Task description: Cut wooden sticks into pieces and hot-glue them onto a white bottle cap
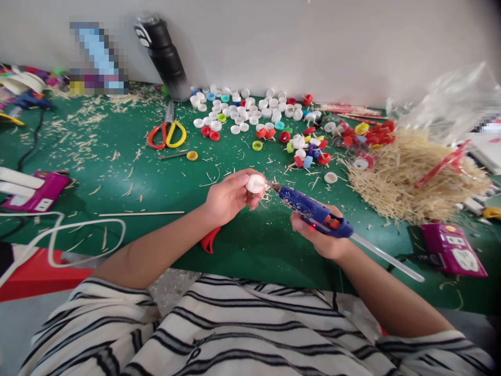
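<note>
My left hand [233,193] pinches a white bottle cap [255,183], its hollow side turned up toward me. In my right hand [323,237] is a blue hot glue gun [309,206], with a long clear glue stick [387,257] poking out of its back. The gun's nozzle points left, at or very near the cap's edge; I cannot tell whether they touch. A small red light glows near my right fingers. Below my left wrist, part of a red handle [210,241] lies on the table, the rest hidden by my arm.
Many loose caps [266,112] cover the back of the green table [250,256]. Scissors [168,130] and a black bottle [166,57] stand left of them. A heap of thin wooden sticks [410,177] lies right. Purple power boxes [454,249] with cords sit at both sides.
</note>
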Demonstrator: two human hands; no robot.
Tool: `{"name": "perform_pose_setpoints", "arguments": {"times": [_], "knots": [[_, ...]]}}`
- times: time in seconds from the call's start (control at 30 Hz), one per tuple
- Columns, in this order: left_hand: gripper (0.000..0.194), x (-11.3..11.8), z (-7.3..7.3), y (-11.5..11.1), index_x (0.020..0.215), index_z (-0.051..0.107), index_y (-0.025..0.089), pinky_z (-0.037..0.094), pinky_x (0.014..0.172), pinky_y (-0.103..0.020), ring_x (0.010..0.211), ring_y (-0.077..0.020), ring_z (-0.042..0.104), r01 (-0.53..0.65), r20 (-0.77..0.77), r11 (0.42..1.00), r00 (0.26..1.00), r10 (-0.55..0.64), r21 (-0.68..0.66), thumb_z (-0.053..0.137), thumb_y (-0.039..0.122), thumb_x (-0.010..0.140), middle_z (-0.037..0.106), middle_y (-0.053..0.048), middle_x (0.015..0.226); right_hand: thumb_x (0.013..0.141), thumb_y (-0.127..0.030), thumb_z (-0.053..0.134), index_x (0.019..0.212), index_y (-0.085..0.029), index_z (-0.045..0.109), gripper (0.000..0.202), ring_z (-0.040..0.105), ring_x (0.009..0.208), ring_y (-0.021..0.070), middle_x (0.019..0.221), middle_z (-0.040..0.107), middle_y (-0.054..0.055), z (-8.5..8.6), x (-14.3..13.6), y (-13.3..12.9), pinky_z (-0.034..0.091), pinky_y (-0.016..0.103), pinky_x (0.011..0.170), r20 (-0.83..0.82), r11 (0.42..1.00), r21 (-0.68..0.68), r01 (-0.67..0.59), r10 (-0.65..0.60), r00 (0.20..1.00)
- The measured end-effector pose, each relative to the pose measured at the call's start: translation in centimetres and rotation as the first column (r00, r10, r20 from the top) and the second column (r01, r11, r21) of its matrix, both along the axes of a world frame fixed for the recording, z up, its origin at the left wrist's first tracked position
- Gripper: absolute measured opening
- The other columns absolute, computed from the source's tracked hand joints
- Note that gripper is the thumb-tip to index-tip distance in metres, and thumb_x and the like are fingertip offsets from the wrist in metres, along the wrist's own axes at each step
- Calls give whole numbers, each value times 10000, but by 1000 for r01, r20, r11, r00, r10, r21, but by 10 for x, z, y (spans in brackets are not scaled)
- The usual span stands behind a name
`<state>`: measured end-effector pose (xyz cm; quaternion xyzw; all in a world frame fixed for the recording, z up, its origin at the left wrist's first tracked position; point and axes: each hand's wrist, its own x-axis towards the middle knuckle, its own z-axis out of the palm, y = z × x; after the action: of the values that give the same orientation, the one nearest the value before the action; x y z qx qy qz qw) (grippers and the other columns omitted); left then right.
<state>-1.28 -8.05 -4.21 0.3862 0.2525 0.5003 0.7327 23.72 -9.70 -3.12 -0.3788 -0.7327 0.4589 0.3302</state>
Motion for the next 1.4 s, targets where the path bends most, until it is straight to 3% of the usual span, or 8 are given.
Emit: {"name": "perform_pose_setpoints", "arguments": {"times": [1.03, 1.4], "knots": [[334, 0, 1, -1, 947, 658, 152, 439, 559, -284, 568, -128, 553, -3, -19, 1000, 1000, 3, -4, 631, 455, 809, 613, -25, 699, 870, -504, 683, 697, -217, 574, 352, 481, 535, 138, 619, 565, 3, 0, 0, 0, 389, 302, 507, 29, 999, -49, -6, 7, 1000], [319, 1, 2, 0, 898, 662, 148, 433, 544, -278, 558, -122, 555, -33, -11, 999, 999, 33, -17, 630, 456, 822, 607, -24, 697, 864, -437, 708, 711, -215, 568, 303, 462, 524, 129, 610, 549, -8, -2, 2, 0, 375, 293, 498, 46, 999, -51, -4, 6, 999]]}}
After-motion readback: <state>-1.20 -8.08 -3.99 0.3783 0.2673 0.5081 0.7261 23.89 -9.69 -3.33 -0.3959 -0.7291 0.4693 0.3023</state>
